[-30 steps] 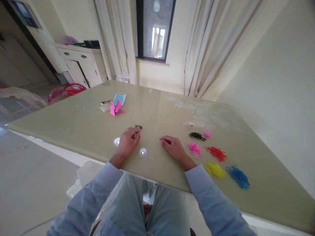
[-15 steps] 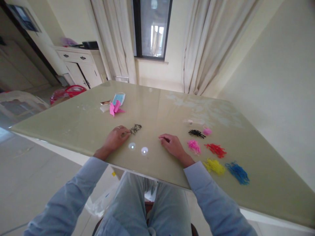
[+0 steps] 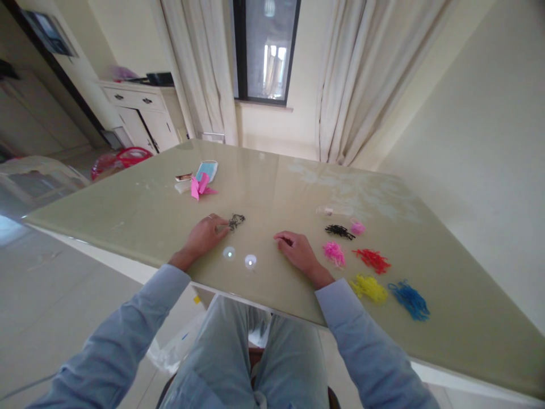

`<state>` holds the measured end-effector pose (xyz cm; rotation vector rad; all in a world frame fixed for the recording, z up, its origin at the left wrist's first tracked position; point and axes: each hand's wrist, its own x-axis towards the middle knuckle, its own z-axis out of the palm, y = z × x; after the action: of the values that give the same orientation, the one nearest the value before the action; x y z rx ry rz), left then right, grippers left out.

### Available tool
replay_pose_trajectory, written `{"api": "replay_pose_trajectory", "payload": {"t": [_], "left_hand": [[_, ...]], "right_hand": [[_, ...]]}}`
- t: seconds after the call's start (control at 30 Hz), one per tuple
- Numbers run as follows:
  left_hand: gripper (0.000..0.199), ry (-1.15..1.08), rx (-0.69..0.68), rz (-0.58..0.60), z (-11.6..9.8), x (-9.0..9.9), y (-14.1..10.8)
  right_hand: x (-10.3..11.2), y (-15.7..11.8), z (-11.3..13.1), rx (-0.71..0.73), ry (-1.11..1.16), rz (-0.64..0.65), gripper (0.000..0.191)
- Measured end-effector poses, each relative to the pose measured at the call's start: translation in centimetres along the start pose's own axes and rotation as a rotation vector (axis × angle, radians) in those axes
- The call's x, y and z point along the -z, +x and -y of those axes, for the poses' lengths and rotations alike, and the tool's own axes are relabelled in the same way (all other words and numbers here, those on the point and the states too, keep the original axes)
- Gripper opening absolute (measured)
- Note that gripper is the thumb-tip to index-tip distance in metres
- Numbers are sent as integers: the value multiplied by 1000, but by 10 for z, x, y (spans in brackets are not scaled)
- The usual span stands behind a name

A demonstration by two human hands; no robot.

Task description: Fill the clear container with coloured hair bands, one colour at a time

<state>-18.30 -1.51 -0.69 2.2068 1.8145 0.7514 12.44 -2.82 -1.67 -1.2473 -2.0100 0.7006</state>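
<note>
My left hand (image 3: 207, 234) touches the left edge of a small pile of dark, thin pieces (image 3: 237, 221) with its fingertips; the fingers are bent together, and anything between them is too small to make out. To the right of it, my right hand (image 3: 297, 250) rests on the table with curled fingers, and whatever it may hold is hidden. Beyond that hand lie piles of strands: black (image 3: 339, 231), pink (image 3: 334, 254), red (image 3: 372, 261), yellow (image 3: 369, 288) and blue (image 3: 410, 300).
A glossy table (image 3: 272, 193) fills the middle. At its back left are a blue face mask (image 3: 207, 170) and folded pink paper (image 3: 201, 186). A small pink bundle (image 3: 357, 227) sits beside the black strands. A white cabinet (image 3: 140, 113) stands behind the table.
My left hand has shifted slightly to the right and away from me, up against the dark pile. My right hand has stayed nearly still. The camera view has moved a little.
</note>
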Motion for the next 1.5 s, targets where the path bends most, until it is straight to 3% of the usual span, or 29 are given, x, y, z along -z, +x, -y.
{"api": "replay_pose_trajectory", "payload": {"t": [0.4, 0.93, 1.5], "left_hand": [[31, -133, 109, -99, 0, -3, -8], [31, -40, 51, -42, 3, 1, -5], [31, -83, 111, -180, 4, -1, -16]], "right_hand": [[2, 0, 0, 16, 17, -2, 25], [3, 0, 2, 0, 29, 11, 27], [2, 0, 3, -6, 35, 11, 27]]}}
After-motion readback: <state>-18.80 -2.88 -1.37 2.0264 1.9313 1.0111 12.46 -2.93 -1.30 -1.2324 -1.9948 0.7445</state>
